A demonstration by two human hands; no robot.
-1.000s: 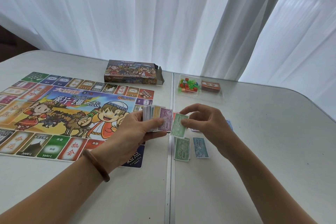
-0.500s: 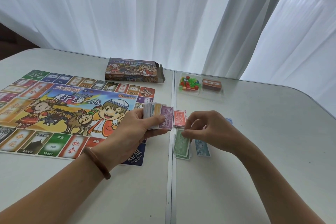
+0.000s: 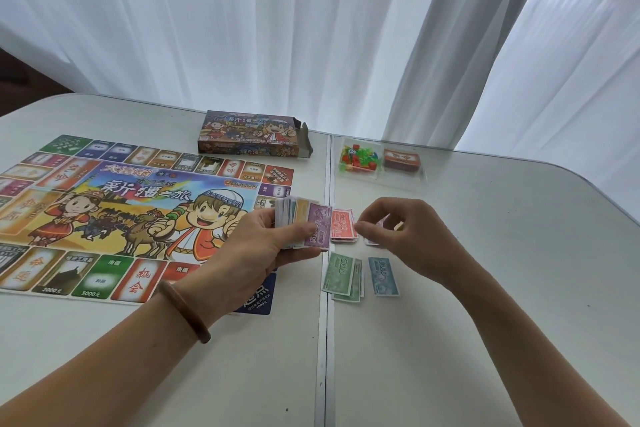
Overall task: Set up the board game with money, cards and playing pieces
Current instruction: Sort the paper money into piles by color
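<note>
Left hand (image 3: 263,243) gripped a fanned stack of play money (image 3: 304,224), a purple note uppermost, above the right edge of the game board (image 3: 114,215). Right hand (image 3: 405,236) hung with fingers curled just right of the red notes (image 3: 343,227); whether it pinched anything could not be told. Green notes (image 3: 341,276) and a blue note (image 3: 382,276) lay on the desk (image 3: 485,253), nearer. Far side: the open box (image 3: 252,133) and a clear tray (image 3: 379,180) with playing pieces (image 3: 356,159) and a card deck (image 3: 401,159).
</note>
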